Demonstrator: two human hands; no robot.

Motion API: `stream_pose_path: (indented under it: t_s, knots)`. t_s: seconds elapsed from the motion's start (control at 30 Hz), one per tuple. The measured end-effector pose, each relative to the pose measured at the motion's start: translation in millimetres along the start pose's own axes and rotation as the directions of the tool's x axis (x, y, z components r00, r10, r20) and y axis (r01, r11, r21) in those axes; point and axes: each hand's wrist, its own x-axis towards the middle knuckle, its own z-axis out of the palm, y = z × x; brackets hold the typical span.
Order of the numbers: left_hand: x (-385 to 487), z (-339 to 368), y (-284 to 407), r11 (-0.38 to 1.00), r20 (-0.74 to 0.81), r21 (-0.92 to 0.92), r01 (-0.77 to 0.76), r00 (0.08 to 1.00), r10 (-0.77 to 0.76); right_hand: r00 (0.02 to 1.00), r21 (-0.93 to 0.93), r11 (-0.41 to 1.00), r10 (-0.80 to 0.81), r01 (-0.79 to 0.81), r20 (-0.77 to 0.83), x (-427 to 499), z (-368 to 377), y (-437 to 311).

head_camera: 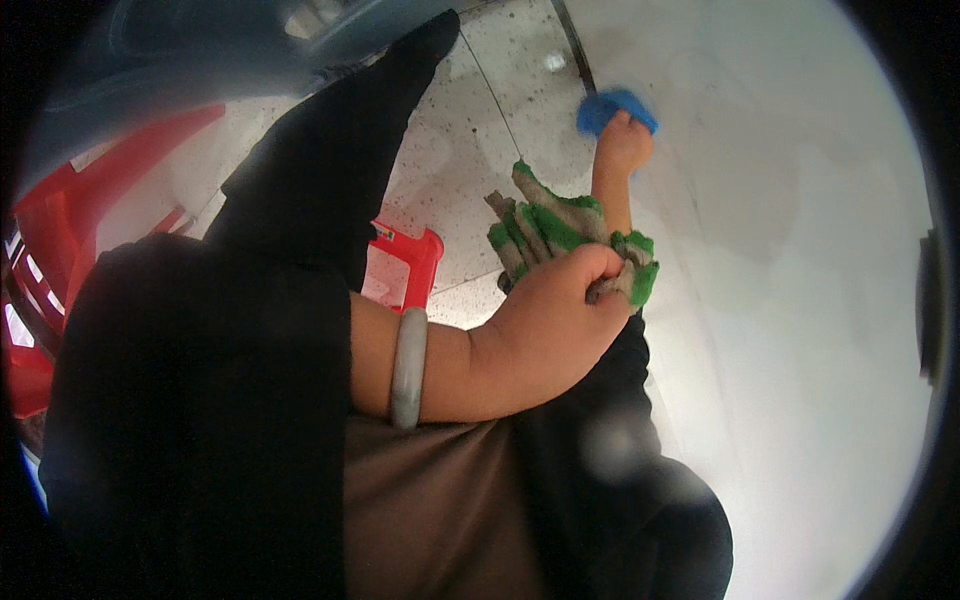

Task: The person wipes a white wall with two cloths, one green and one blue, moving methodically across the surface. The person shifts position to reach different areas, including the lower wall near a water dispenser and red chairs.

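My left hand, with a pale bangle on the wrist, is closed around a bunched green and grey-beige striped cloth. Beyond it, my right hand grips a blue cloth, somewhat blurred, at the edge of a large smooth white surface. Whether the blue cloth touches that surface cannot be told. The striped cloth hides part of my right forearm.
Under my left forearm is part of a red plastic frame. Another red plastic piece of furniture stands at the far left. My black-clad leg extends over dark-spotted floor tiles. A bluish-grey surface lies at upper left.
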Motion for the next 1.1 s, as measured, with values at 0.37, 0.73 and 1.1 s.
stream_pose_path:
  t_s: [0.37, 0.73, 1.1]
  knots:
    - [-1.3, 0.5, -8.8, 0.999, 0.016, 0.034, 0.017, 1.000, -0.017, 0.931, -0.238, 0.905, 0.365, -0.353, 0.004, -81.5, -47.0, 116.9]
    - [-7.2, 9.2, -14.6, 0.999, 0.010, -0.003, -0.052, 0.999, 0.052, 0.901, 0.049, 0.909, 0.417, -0.414, -0.120, -87.4, -108.5, 67.6]
    - [-10.1, 25.5, -9.9, 0.995, 0.008, 0.060, -0.076, 0.997, 0.075, 0.863, 0.059, 0.868, 0.497, -0.494, -0.091, -70.7, -114.3, 69.5]
